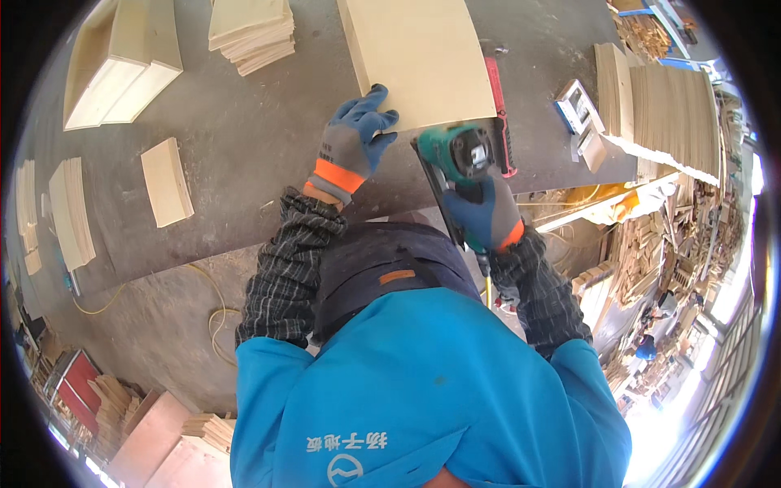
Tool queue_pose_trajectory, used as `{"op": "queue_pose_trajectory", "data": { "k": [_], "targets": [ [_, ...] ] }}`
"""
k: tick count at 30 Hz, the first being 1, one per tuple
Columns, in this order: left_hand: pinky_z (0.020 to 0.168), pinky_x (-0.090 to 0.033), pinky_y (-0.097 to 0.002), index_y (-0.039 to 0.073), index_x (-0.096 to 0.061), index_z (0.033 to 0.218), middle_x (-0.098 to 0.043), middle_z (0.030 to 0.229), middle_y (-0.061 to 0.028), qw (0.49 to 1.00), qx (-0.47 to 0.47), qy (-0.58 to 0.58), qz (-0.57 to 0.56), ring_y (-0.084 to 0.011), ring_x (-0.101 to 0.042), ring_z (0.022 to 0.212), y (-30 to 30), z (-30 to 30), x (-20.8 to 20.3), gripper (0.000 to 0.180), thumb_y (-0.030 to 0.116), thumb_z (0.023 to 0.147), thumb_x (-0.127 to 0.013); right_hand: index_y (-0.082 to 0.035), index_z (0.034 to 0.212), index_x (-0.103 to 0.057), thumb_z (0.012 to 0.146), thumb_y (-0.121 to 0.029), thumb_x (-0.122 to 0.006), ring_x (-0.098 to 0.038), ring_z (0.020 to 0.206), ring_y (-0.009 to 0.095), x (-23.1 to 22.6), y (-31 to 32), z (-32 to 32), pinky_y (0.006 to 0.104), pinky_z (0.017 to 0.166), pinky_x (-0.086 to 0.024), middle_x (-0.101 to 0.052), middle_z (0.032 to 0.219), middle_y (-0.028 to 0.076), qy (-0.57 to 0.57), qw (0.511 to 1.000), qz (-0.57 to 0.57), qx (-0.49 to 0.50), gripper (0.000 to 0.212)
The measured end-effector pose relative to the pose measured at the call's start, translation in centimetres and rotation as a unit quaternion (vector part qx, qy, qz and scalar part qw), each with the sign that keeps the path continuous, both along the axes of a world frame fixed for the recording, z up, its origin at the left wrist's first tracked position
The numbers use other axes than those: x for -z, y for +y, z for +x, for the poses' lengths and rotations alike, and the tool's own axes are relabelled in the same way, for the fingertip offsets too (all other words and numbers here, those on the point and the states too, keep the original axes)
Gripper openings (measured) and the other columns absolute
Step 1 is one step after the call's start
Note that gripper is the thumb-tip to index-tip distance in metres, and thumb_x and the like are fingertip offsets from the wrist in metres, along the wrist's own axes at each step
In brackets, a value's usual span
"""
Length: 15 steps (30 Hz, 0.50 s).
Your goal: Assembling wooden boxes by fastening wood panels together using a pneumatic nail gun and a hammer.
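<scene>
Seen from above, over a blue jacket and checked sleeves. Left hand [355, 140], in a blue-and-grey glove with an orange cuff, laid flat with fingers spread on the near left corner of a pale plywood panel [419, 57], pressing it down onto the grey workbench [236, 146]. Right hand [482, 213], in a blue glove, wrapped tight around the handle of a green power saw [460, 153], closed in a full grip rather than a pinch. Saw sitting at the panel's near edge, toward its right corner, base plate touching or just short of the wood; exact contact hard to tell. Panel lying straight ahead of both hands, long axis running away from the body toward the far side of the bench, so the saw's nose points along that axis near the right-hand edge. A red straightedge [499, 114] lying beside the panel's right side, parallel to it. Both hands near the panel; left resting on it, right held just behind it by the tool. Elsewhere on the bench: a small board [167, 180] well off to the left, a stack of thin sheets [252, 32] at the far side, open wooden boxes [122, 69] at the far left, and a tall stack of panels on edge [671, 110] at the right. Yellow cable [213, 313] looping on the floor below the bench.
</scene>
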<state>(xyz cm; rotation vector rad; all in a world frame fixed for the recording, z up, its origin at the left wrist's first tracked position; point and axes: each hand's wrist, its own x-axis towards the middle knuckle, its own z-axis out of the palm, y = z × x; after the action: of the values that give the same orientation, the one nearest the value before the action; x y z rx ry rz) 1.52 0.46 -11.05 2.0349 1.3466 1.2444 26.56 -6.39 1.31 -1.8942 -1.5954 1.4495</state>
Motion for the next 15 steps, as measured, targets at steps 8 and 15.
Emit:
{"op": "queue_pose_trajectory", "data": {
  "k": [8,15],
  "targets": [
    [0.097,-0.062,-0.0448,0.010,-0.079,0.104,-0.073,0.136,-0.0217,1.000,0.002,0.018,0.017,-0.0400,-0.072,0.119,0.2,0.2,0.2,0.031,0.009,0.075,-0.091,0.002,0.103,-0.071,0.094,-0.017,-0.075,-0.064,0.067,0.010,-0.1,-0.6,-0.4,0.0307,0.061,-0.051,-0.069,0.076,0.003,0.046,0.997,0.049,0.041,0.021],
    [0.097,-0.062,-0.0442,0.009,-0.080,0.102,-0.073,0.135,-0.0223,0.998,-0.015,0.001,0.058,-0.0389,-0.074,0.119,0.3,0.2,0.1,0.028,0.011,0.076,-0.091,0.002,0.099,-0.072,0.094,-0.018,-0.074,-0.064,0.064,0.011,-2.5,-0.4,-0.7,0.0301,0.060,-0.051,-0.069,0.074,0.004,0.035,0.999,0.018,0.034,0.020]
  ]
}}
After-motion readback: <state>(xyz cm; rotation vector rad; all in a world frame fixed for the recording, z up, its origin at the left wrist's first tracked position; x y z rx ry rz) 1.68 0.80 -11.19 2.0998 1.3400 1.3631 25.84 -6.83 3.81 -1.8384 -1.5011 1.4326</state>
